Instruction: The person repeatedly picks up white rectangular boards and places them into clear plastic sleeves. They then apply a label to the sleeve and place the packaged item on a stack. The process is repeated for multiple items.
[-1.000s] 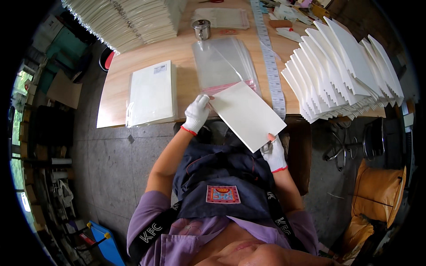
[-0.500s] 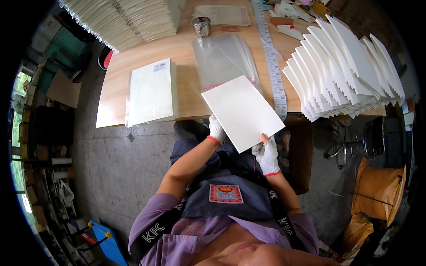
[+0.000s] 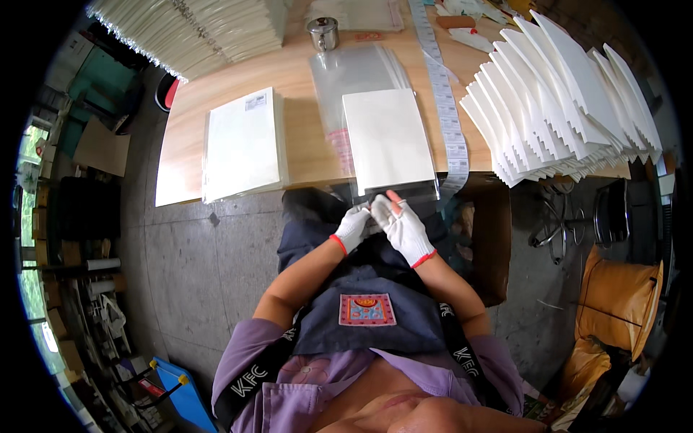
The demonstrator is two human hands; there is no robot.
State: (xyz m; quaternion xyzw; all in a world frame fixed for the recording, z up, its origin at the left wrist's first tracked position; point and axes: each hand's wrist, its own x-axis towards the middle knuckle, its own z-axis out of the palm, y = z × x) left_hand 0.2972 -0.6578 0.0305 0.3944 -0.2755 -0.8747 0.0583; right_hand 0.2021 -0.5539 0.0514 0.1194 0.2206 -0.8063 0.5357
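A blank white panel (image 3: 390, 141) lies on the near middle of the table, with its near edge close to the table's edge. Clear film shows along its right and near edges; I cannot tell whether the panel is inside a bag or on top of one. Beneath and beyond it is a stack of clear plastic bags (image 3: 361, 68). My left hand (image 3: 354, 226), in a white glove, is just below the panel with curled fingers; what they hold is hidden. Beside it, my gloved right hand (image 3: 403, 227) has its fingers stretched toward the left fingertips and its bare thumb raised.
At left lies a bagged white panel stack (image 3: 243, 148) with a label. Tall bagged stacks (image 3: 195, 32) stand far left, beside a metal cup (image 3: 323, 33). A strip of labels (image 3: 442, 101) runs right of the bags. Many white panels (image 3: 548, 108) lean at right.
The white panel has gone from my hands onto the table, turned straighter and farther away. Both hands have come together below its near edge.
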